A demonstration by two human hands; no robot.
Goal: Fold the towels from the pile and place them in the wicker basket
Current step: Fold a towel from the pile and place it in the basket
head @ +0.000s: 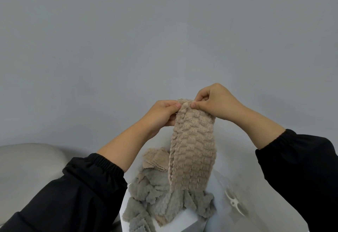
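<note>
Head view: left hand (162,113) and right hand (215,102) each pinch the top edge of beige towel (192,149), which hangs narrow over pile (155,195) on white table (236,182). Step looks like matching corners mid-fold. Next move probably needs another halving. Wicker basket not in view.

White table (256,191): towel pile (151,195) (grey and beige, crumpled) lies on it. Small white pronged part (234,202) sits right of the pile.
</note>
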